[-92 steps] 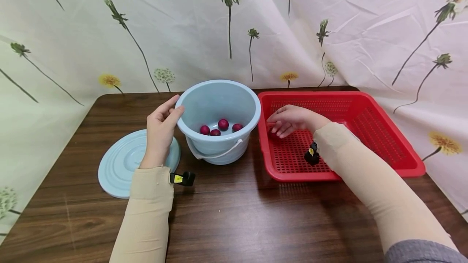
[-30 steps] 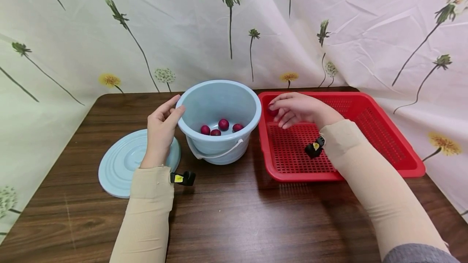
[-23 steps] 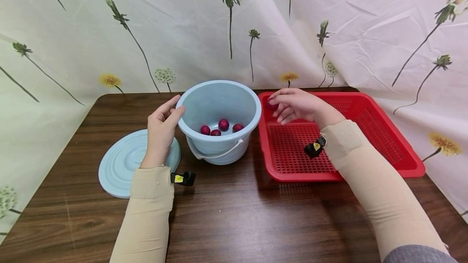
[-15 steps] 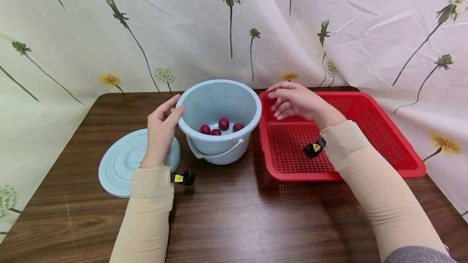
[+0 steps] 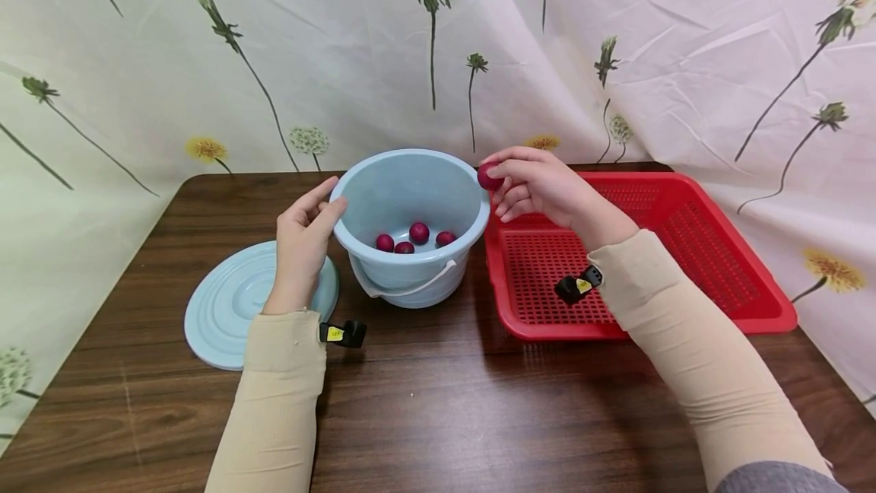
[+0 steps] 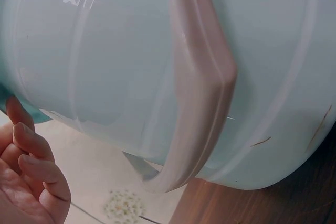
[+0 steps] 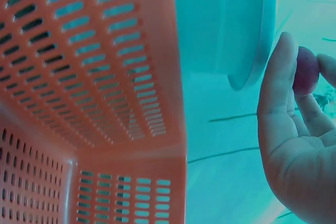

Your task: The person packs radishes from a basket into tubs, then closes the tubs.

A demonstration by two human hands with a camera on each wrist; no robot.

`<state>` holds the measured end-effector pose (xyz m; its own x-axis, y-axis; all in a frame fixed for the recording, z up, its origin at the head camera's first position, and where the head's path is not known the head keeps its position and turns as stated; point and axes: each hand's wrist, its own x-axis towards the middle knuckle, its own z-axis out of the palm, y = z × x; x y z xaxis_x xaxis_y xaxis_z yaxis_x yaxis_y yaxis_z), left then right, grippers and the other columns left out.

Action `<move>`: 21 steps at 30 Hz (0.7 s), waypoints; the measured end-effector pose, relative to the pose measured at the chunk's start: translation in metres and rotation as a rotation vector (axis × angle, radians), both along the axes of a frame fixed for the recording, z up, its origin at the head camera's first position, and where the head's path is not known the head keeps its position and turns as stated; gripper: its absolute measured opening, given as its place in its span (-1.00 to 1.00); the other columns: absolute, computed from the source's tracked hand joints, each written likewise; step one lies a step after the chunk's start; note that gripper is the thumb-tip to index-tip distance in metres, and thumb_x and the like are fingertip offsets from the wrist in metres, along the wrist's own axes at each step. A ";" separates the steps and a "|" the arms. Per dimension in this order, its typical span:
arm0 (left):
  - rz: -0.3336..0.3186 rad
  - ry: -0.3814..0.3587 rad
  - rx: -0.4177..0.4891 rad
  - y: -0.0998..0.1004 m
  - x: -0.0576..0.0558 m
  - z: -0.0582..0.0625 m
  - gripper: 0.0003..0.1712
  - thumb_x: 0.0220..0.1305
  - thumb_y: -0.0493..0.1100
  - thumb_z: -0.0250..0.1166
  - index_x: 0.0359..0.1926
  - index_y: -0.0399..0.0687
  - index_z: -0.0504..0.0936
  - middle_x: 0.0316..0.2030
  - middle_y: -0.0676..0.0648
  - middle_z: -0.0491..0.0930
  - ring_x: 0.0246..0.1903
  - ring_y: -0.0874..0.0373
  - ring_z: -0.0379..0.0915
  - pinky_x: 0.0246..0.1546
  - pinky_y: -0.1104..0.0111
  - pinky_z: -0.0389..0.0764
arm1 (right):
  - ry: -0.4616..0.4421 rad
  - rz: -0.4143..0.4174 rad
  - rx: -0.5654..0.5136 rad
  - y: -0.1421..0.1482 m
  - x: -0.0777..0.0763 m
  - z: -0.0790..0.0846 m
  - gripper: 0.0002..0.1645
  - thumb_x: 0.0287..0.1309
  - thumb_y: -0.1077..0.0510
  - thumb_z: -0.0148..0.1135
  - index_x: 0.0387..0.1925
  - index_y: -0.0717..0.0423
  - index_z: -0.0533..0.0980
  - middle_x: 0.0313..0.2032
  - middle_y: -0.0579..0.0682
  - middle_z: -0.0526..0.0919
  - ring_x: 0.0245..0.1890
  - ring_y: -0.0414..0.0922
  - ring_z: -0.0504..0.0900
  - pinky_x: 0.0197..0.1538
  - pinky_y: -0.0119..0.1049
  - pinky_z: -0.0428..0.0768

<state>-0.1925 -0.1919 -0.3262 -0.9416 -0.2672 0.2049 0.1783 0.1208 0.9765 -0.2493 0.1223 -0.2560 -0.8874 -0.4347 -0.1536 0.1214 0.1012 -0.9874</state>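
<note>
A dark red plum (image 5: 489,176) is pinched between the thumb and fingers of my right hand (image 5: 537,187), at the right rim of the light blue bucket (image 5: 411,280). In the right wrist view the plum (image 7: 306,72) is held at the fingertips, beside the bucket's rim. Several plums (image 5: 419,233) lie on the bucket's floor. My left hand (image 5: 301,246) holds the bucket's left rim with thumb and fingers. The left wrist view shows its curled fingers (image 6: 34,163) beside the bucket wall (image 6: 121,66); the contact is partly hidden.
A red perforated basket (image 5: 503,287) stands right of the bucket, under my right forearm. A light blue lid (image 5: 226,310) lies flat on the wooden table (image 5: 424,402) at left. The bucket's white handle (image 5: 411,291) hangs down in front. A flowered cloth (image 5: 383,59) hangs behind.
My right hand has lifted a plum out of the red basket's left side and moved it up and left to the bucket's rim. The left hand and bucket have stayed in place.
</note>
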 end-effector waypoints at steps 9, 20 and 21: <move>0.005 -0.006 0.000 0.000 0.000 -0.001 -0.50 0.35 -0.08 0.27 0.28 -0.07 0.55 -0.51 0.15 0.46 -0.51 0.28 0.29 -0.48 0.52 0.37 | 0.015 0.026 -0.048 -0.013 0.009 0.003 -0.66 0.37 0.21 0.10 0.12 0.23 0.47 -0.51 0.08 0.61 -0.61 -0.07 0.65 -0.37 -0.21 0.72; 0.010 -0.009 -0.007 0.000 0.000 -0.001 -0.53 0.36 -0.07 0.27 0.26 0.00 0.57 -0.51 0.15 0.46 -0.50 0.28 0.30 -0.47 0.52 0.38 | 0.040 0.095 -0.104 -0.020 0.012 0.001 -0.70 0.31 0.30 0.15 0.07 0.12 0.48 -0.43 0.08 0.63 -0.55 -0.08 0.65 -0.31 -0.22 0.72; 0.010 -0.009 -0.007 0.000 0.000 -0.001 -0.53 0.36 -0.07 0.27 0.26 0.00 0.58 -0.51 0.15 0.46 -0.50 0.28 0.31 -0.47 0.52 0.39 | 0.039 0.096 -0.106 -0.020 0.012 0.000 -0.69 0.30 0.30 0.15 0.07 0.12 0.48 -0.43 0.07 0.63 -0.55 -0.08 0.65 -0.31 -0.22 0.72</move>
